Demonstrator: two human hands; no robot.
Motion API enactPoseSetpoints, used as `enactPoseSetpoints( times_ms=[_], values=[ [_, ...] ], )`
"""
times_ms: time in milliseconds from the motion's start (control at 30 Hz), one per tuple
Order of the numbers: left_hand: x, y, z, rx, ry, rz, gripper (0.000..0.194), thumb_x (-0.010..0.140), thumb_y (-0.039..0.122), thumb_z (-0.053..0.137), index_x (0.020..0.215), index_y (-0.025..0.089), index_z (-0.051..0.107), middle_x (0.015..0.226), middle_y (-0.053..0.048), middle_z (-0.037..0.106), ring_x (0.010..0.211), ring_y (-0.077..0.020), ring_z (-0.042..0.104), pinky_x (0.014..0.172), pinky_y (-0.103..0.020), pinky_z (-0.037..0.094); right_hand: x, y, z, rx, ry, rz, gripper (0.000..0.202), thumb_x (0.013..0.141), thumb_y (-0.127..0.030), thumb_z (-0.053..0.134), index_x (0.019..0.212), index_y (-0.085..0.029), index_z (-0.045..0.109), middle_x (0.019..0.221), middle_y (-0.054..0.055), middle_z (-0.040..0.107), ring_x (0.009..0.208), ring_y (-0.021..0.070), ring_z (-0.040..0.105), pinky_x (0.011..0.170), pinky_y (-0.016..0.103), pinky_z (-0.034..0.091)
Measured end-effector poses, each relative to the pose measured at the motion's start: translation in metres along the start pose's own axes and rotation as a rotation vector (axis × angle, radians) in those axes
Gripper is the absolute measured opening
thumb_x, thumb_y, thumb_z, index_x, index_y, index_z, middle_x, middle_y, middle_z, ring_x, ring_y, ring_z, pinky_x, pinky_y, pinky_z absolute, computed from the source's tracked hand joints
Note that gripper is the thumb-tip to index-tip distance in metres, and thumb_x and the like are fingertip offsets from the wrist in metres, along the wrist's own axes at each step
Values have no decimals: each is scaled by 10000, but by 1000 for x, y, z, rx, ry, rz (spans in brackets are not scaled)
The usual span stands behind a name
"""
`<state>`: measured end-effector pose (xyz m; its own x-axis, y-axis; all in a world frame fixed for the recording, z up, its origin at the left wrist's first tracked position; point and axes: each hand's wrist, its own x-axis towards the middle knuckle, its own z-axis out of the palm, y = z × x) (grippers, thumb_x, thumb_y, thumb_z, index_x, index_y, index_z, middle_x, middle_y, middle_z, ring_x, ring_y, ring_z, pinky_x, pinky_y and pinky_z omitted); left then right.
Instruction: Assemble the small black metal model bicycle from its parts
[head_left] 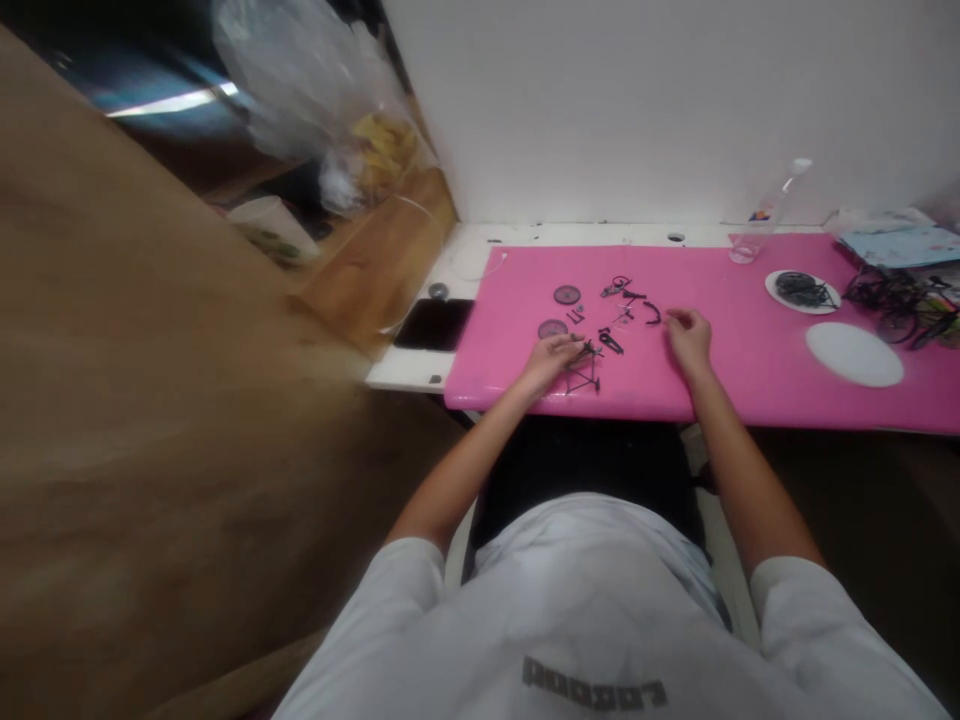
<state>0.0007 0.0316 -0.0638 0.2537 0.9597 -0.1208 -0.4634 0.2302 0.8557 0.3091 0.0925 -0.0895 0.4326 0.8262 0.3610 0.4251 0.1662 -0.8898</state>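
My left hand [553, 362] rests low over the pink table cover, its fingers closed on the upper end of a small dark model bicycle frame [582, 382]. My right hand [688, 338] is just right of a curved black piece [652, 314], apart from it, with fingers loosely bent and nothing visible in them. Between the hands lies a black elongated part [611, 342]. Two small spoked wheels [568, 295] lie beyond my left hand, beside some tiny dark pieces [576, 315]. Farther back is a cluster of thin black parts [619, 288].
A white plate of dark parts [804, 291], a white oval lid or plate [855, 354] and a heap of black model bicycles [900, 305] occupy the right side. A clear bottle [766, 215] stands near the wall. A black flat device [433, 325] lies at left.
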Motion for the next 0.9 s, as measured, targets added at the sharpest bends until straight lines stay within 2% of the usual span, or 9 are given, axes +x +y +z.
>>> enactPoseSetpoints(
  times_ms=[133,300,600,767,900],
  values=[
    [-1,3,1,32,3,-21,168,940,108,827,1102,93,783,1066,-123,852,980,-214,845,1197,-511,592,-8,-2,2,-66,28,-133,210,831,-270,605,947,-214,770,1157,145,817,1136,303,757,1148,532,553],
    [-2,5,1,35,-3,-21,175,930,125,847,1090,99,779,1061,-114,850,1003,-209,841,1199,-481,591,-14,-12,2,-264,-3,-272,187,848,-212,588,926,-238,756,1232,132,810,1249,324,718,1226,588,467],
    [3,-2,-5,66,-44,36,170,928,215,881,1014,110,778,1068,-103,841,993,-193,830,1151,-432,611,-16,-26,-1,-297,-105,-187,208,889,-207,562,933,-249,761,1302,159,790,1345,338,674,1281,594,391],
    [2,0,-4,71,-38,28,195,930,243,896,982,116,757,1061,-111,840,997,-207,837,1171,-450,594,-15,-25,0,-348,-110,-204,218,886,-218,567,942,-251,775,1330,157,787,1360,344,659,1298,624,383],
    [1,4,-1,62,-12,-14,217,968,266,865,1001,118,710,1045,-124,842,959,-226,848,1128,-481,623,-17,-23,2,-393,-137,-229,225,900,-262,607,1015,-240,799,1419,156,759,1486,383,556,1308,685,356]
  ],
)
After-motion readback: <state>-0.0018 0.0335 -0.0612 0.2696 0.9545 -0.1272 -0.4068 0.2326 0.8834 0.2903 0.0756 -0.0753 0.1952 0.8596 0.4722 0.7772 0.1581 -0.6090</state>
